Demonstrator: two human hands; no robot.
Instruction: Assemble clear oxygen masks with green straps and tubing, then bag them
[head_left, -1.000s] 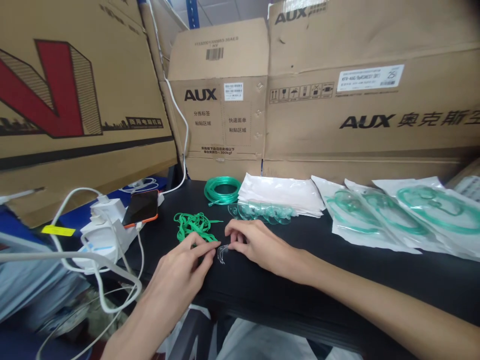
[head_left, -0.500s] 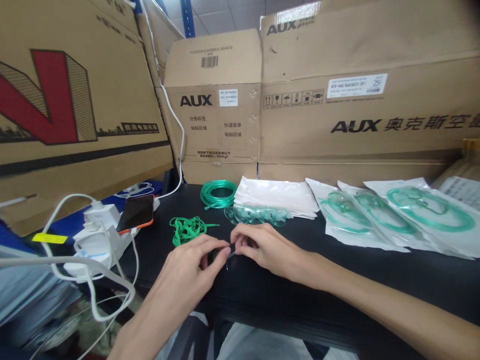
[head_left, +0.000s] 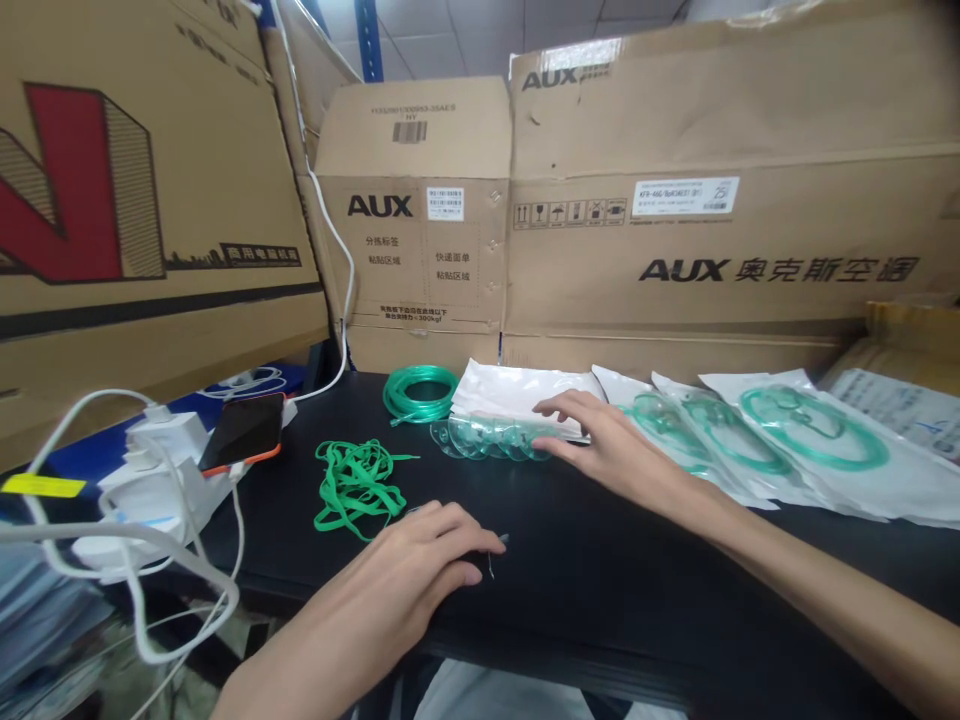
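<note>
My left hand (head_left: 427, 560) rests on the black table (head_left: 615, 580) near its front edge, fingers curled in a pinch around a small clear part whose tip pokes out at the fingertips. My right hand (head_left: 600, 440) reaches toward the back, fingers spread, over the row of clear plastic masks (head_left: 487, 438) and the stack of white pouches (head_left: 517, 390). A tangle of green elastic straps (head_left: 352, 480) lies left of my left hand. A coil of green tubing (head_left: 418, 392) sits behind it.
Sealed bags holding green mask sets (head_left: 795, 440) lie in a row at the right. A phone (head_left: 244, 430) rests on white chargers and cables (head_left: 150, 470) at the left. Large cardboard boxes (head_left: 675, 220) wall off the back and left.
My right hand let go of the small clear part and moved back to the clear masks. My left hand stayed on the part near the front edge.
</note>
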